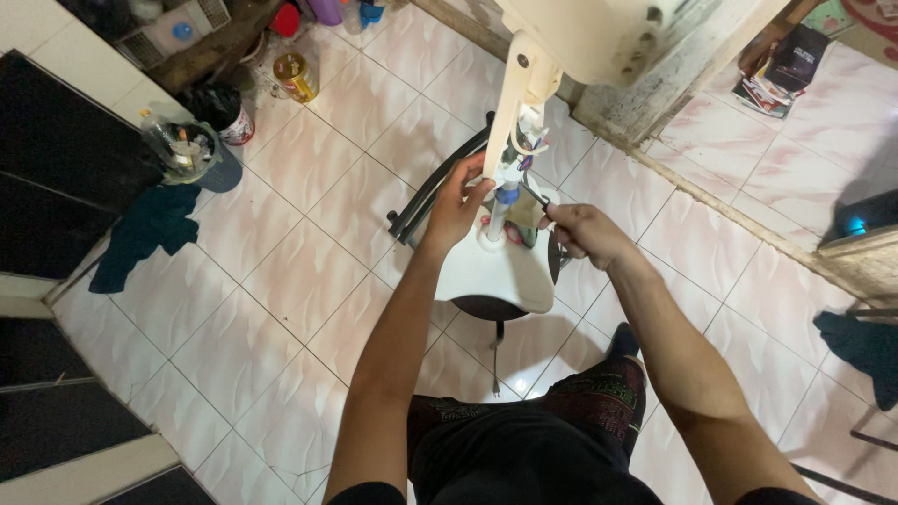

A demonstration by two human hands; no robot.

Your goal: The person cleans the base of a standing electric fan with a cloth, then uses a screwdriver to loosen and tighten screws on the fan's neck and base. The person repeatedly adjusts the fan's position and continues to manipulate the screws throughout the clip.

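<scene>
The left hand (460,201) is curled around the upright cream fan column (510,140), just above its white base (496,271). The right hand (582,234) is clenched on a thin dark tool (535,194) whose tip meets the column. The base stands on the tiled floor (281,309); a dark cloth (140,234) lies near the floor's left edge.

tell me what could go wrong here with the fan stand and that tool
1. The tall cream stand leans while only the left hand steadies its pole; with the heavy top housing overhead, it might tip.
2. The right hand works a thin dark tool close to the left fingers; a slip could jab them.
3. The white base sits on a small dark stool, which may wobble on the tile floor.
</scene>
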